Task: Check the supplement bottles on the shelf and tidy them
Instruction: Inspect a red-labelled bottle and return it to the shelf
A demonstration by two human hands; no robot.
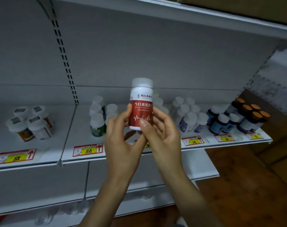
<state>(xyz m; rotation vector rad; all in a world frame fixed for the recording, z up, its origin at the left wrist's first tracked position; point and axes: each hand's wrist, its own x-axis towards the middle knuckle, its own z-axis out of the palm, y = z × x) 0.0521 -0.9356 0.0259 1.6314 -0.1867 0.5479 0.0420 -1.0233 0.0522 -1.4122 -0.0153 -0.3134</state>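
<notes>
A white bottle with a red label and a frosted cap [141, 102] is held upright in front of the shelf [46, 154], label towards me. My left hand [121, 138] grips its left side with curled fingers. My right hand [159, 133] holds the right side, thumb pressed on the lower label. More bottles of the same kind stand partly hidden behind my hands. Green-labelled bottles [97, 122] stand just left of them.
Orange-labelled bottles [30, 123] stand at the left, purple-labelled ones [189, 117], blue ones [221, 122] and orange-capped ones [252, 115] at the right. Yellow price tags [87, 150] line the shelf edge. Another shelf runs overhead, lower shelves below, wooden floor at right.
</notes>
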